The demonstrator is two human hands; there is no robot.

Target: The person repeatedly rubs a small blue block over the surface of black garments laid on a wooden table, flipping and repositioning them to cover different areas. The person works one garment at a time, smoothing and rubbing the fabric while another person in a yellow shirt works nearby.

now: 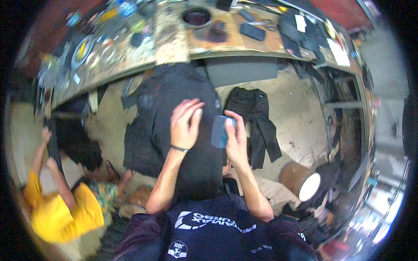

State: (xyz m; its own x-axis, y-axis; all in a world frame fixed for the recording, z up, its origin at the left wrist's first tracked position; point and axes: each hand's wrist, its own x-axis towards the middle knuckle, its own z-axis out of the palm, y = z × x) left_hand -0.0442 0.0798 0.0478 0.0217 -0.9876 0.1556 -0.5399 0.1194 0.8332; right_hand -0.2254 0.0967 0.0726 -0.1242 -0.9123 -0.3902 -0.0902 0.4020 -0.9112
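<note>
Pressing flat, fingers spread, the left hand (186, 124) steadies the black cloth garment (174, 126) on the lap; the right hand (235, 141) pinches a small blue rectangular block (219, 131) at the garment's edge. Best kept taut, judging by the folds.

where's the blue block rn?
Head view, centre: the blue block is in the right hand, over the dark garment, right of the left hand.

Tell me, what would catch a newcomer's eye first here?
Probably the two bare hands at the centre: the left hand lies flat on a large black cloth garment hanging from the workbench, while the right hand holds a small blue rectangular block against it. Next, a person in a bright yellow shirt crouches at lower left, and a cluttered wooden workbench spans the top.
</note>
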